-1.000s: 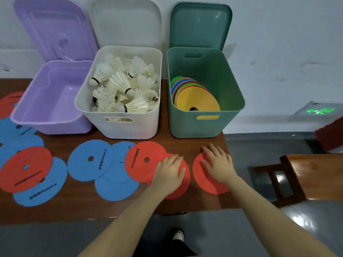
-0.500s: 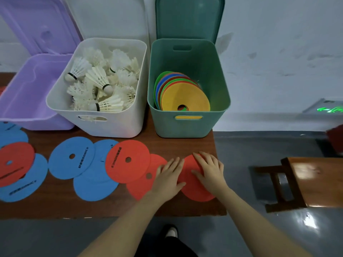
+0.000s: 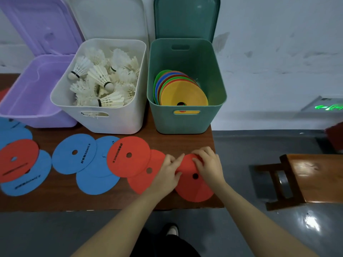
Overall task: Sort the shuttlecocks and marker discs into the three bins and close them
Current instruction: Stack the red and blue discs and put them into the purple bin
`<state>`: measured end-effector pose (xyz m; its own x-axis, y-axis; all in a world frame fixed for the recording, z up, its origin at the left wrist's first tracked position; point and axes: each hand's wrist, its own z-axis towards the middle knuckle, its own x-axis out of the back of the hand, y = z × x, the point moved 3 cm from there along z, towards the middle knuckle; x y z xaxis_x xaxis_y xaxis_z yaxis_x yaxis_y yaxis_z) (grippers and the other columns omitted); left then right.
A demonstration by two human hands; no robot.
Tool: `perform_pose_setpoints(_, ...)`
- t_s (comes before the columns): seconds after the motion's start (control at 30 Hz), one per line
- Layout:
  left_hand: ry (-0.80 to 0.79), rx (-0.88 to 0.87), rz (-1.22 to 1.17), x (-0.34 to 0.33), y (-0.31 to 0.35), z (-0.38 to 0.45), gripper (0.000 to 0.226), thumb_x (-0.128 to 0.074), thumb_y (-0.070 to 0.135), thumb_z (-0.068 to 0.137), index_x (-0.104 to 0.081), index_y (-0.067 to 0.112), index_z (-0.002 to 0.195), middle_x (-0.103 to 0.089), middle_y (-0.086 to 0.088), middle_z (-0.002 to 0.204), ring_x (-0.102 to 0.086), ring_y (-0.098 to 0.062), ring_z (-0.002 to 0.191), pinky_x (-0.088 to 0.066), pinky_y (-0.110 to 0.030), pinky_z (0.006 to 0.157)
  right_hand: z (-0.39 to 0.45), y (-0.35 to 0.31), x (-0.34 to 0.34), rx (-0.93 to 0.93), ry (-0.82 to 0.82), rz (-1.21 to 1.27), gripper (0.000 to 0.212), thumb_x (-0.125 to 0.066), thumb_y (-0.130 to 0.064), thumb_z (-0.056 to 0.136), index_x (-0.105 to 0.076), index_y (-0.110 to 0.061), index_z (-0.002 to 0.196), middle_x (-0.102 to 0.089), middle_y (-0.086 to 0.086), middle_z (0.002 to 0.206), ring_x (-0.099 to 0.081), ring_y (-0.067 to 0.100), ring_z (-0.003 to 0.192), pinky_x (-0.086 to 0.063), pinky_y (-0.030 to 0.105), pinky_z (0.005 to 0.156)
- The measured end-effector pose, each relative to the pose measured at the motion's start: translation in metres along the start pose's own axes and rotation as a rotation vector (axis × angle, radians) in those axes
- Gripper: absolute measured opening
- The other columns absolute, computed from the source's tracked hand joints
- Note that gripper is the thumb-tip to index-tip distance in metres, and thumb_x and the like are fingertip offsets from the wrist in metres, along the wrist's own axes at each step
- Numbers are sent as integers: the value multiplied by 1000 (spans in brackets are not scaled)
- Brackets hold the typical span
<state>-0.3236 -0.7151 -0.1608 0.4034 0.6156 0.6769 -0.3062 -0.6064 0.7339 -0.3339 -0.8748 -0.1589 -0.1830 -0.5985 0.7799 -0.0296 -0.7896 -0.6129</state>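
Brown worktop point(image 3: 55, 199), bins at back. Both hands pinch far rim of rightmost red disc point(image 3: 193, 188): left hand point(image 3: 167, 175) w/ curled fingers, right hand point(image 3: 209, 166) likewise. Green bin point(image 3: 185, 123) lies straight ahead, nearer right hand.

flat red disc point(image 3: 193, 186) at table's right edge; open green bin point(image 3: 182, 123) behind.

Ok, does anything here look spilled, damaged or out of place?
Nothing damaged or spilled. The purple bin holds nothing visible, while red and blue flat discs lie overlapping on the table. Both hands, left hand and right hand, work the rightmost red disc.
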Motion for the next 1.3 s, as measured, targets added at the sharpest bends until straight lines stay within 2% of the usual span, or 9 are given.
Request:
perform_pose_setpoints(0.1, 100, 13, -6, 27, -7, -6, 59, -58, 1, 87, -35, 13, 141, -36, -1, 101, -36, -3, 92, -22, 3, 89, 12, -25, -5, 30, -3, 54, 20, -63, -14, 86, -67, -16, 105, -57, -1, 99, -55, 15, 94, -38, 32, 80)
perform_pose_setpoints(0.3, 236, 106, -28, 81, -40, -28, 53, -57, -2, 86, -43, 8, 136, -38, -1, 97, -38, -4, 90, -22, 3, 90, 27, -75, -38, 65, -99, 108, 28, -60, -18, 88, -62, -19, 116, -56, -1, 108, -51, 17, 103, -38, 33, 88)
perform_pose_setpoints(0.43, 294, 225, 28, 110, -78, -43, 50, -56, -5, 86, -45, 2, 134, -40, -6, 100, -40, -12, 95, -26, -10, 100, 18, -87, -69, -35, -230, 43, 39, -54, -27, 92, -52, -20, 130, -52, 2, 124, -47, 21, 115, -36, 36, 95)
perform_pose_setpoints(0.53, 262, 297, 67, 121, -102, -45, 53, -55, 0, 87, -39, 3, 138, -40, -7, 109, -41, -17, 103, -32, -32, 106, 2, -87, -84, -131, -248, -72, 45, -49, -32, 93, -44, -18, 136, -46, 7, 133, -44, 26, 117, -35, 38, 97)
perform_pose_setpoints(0.6, 187, 363, 230, 123, -116, -40, 62, -58, 15, 89, -29, 9, 144, -35, -14, 128, -35, -26, 118, -29, -41, 108, -9, -88, -91, -190, -231, -143, 52, -48, -38, 93, -37, -18, 139, -40, 8, 140, -38, 26, 124, -31, 39, 101)
perform_pose_setpoints(0.73, -9, 505, 367, 118, -133, -30, 82, -49, 47, 90, -2, 13, 149, 0, -19, 154, -3, -35, 141, -9, -44, 115, -27, -96, -103, -270, -181, -197, 64, -46, -45, 93, -23, -16, 145, -25, 12, 150, -27, 28, 135, -23, 42, 109)
perform_pose_setpoints(0.83, -62, 490, 356, 113, -135, -27, 86, -48, 52, 89, 2, 15, 149, 3, -19, 154, 0, -35, 141, -6, -42, 116, -36, -102, -107, -378, -120, -237, 73, -44, -51, 92, -14, -13, 147, -18, 13, 153, -21, 28, 138, -20, 41, 111)
perform_pose_setpoints(1.1, -11, 382, 87, 81, -97, -59, 79, -58, 33, 88, -10, 18, 148, -15, -9, 147, -15, -25, 132, -22, -37, 109, -40, -103, -110, -407, -77, -158, 75, -50, -46, 90, -15, -12, 147, -16, 11, 155, -15, 26, 141, -14, 40, 114)
perform_pose_setpoints(1.3, -6, 314, 267, 69, -97, -71, 78, -58, 39, 87, -12, 21, 148, -21, -4, 147, -23, -22, 129, -25, -35, 107, -35, -98, -108, -372, -130, -106, 75, -61, -42, 85, -23, -15, 145, -22, 11, 151, -20, 29, 137, -17, 45, 110)
